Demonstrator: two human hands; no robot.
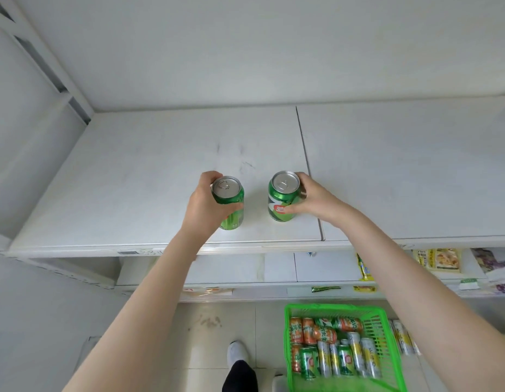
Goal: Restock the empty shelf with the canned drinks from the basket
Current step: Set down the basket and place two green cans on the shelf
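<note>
At about five o'clock, nearest the camera, the green basket [387, 321] is sitting on the tiled floor [211, 349], holding orange cans [302, 332], green cans [309, 363] and slim silver-and-yellow cans [356, 352], some standing and some lying across one another. At six o'clock a white shoe [236, 351] and a dark trouser leg [240, 376] are showing just left of the basket. Both bare forearms are stretching up from the bottom corners toward the middle of the view. Beyond the basket, the lower shelf [276, 268] is carrying yellow snack packets [438, 258] toward three o'clock. Above it, the white upper shelf [132, 179] is spreading wide, its surface bare apart from two cans near its front edge. The left hand [206, 205] is grasping the left green can [231, 202] from its left side, fingers wrapping round the body, the can standing upright on the shelf at roughly eleven o'clock from the basket. The right hand [313, 198] is gripping the right green can [282, 196] from its right side, thumb across the label; this can is also upright, standing well apart from the first and just left of the seam [305, 154] between the shelf panels. Farthest off, at twelve o'clock, the pale back wall [245, 52] is rising behind the shelf.
</note>
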